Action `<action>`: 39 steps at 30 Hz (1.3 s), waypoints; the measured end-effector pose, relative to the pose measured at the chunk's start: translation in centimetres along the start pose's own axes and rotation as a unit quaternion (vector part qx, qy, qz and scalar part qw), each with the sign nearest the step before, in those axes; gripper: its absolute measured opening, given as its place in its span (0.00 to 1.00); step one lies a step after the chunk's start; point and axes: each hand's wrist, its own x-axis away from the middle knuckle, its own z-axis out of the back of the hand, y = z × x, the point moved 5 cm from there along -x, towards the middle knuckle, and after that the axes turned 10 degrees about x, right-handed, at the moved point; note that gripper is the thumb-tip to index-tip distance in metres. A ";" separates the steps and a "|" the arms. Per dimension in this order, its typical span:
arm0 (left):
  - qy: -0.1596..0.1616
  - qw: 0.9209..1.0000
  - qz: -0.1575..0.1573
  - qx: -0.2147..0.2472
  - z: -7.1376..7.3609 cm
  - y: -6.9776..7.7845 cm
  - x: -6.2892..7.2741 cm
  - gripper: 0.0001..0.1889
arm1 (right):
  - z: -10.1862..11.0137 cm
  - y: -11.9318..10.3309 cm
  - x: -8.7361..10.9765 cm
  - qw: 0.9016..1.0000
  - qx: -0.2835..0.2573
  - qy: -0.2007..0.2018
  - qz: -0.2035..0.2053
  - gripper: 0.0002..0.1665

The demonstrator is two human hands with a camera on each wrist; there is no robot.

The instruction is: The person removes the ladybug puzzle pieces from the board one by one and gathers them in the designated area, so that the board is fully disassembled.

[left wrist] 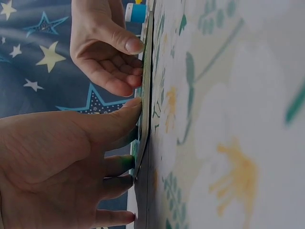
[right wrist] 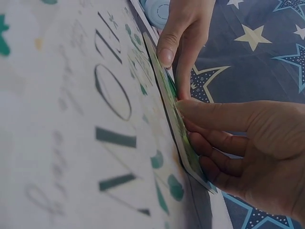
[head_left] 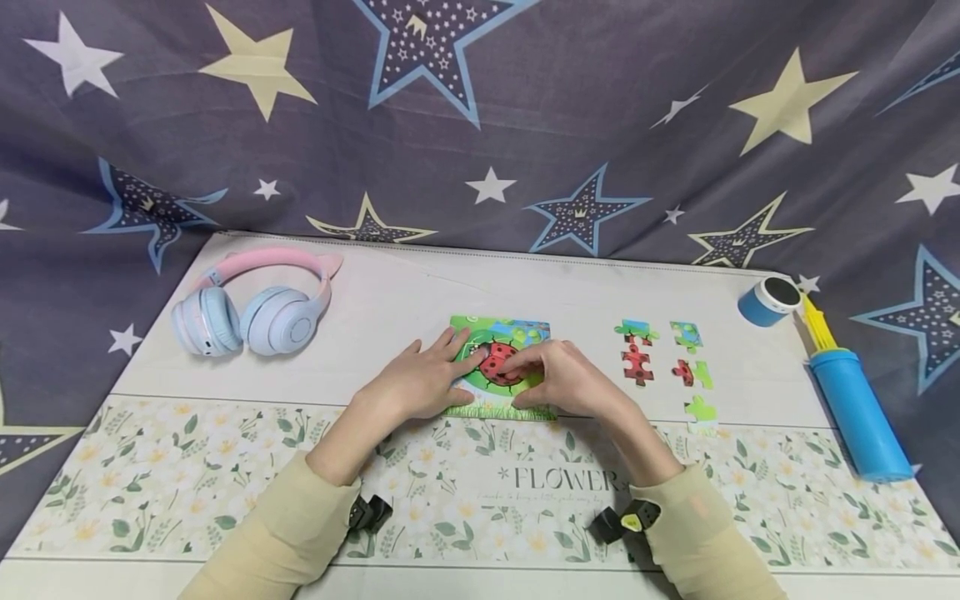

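Note:
A ladybug jigsaw board (head_left: pixel 487 406) with a green border lies flat on the table in the head view. My left hand (head_left: pixel 422 377) rests on its left side with fingers spread, thumb near the lower edge. From the right, my right hand (head_left: pixel 570 379) reaches over the board, index fingertip on the red ladybug and thumb lower down near the grass. In the right wrist view, the right thumb (right wrist: pixel 209 114) and bent fingers touch the thin board (right wrist: pixel 174 126). The left wrist view shows a gap between right thumb (left wrist: pixel 131 45) and fingers, with no piece visible there.
Loose jigsaw pieces lie right of the board: a joined red-and-green pair (head_left: pixel 637 364) and several others, including a green one (head_left: pixel 701 408). Pink-and-blue headphones (head_left: pixel 281 321) lie at the left. A blue pump (head_left: pixel 861 414) and a small blue-and-white jar (head_left: pixel 768 302) stand at the right.

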 end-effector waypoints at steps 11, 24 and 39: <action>0.004 1.000 0.000 -0.004 0.1 0.0 0.0 0.37 | -0.2 -0.2 -0.1 1.000 0.013 0.000 0.004 0.25; 0.002 1.000 0.001 0.002 0.1 0.0 0.1 0.37 | -0.1 -0.4 0.0 1.000 0.012 0.005 0.019 0.25; 0.008 1.000 -0.003 0.003 0.1 0.1 0.2 0.37 | 0.0 -0.2 0.2 0.999 -0.004 -0.022 0.035 0.30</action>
